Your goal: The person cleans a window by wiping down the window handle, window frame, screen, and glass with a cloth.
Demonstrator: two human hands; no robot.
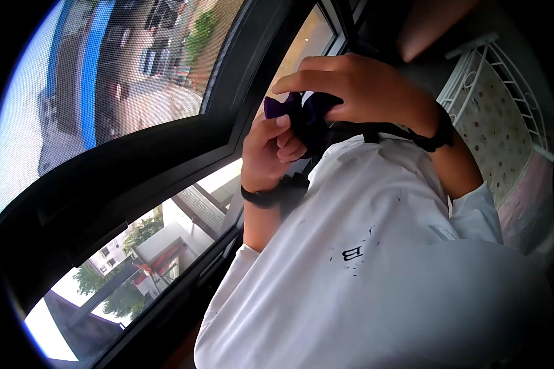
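A dark purple piece of cloth (pixel 316 109), bunched up, is between my two hands above the waist of my white shirt. Its exact kind cannot be made out. My left hand (pixel 268 150) is closed, pinching the cloth's left end under the thumb, the other fingers curled. From the right, my right hand (pixel 363 89) holds the other side near its thumb, with the index finger arched over the top. Part of the cloth is in dark shadow and hidden by the fingers. Black bands circle both wrists.
A dark-framed window (pixel 228 132) with mesh runs along my left, close to the left hand; buildings and trees show outside. On the right stands a white metal bed frame (pixel 523 80) with a patterned mattress (pixel 495 123). Pinkish fabric (pixel 526 206) lies near it.
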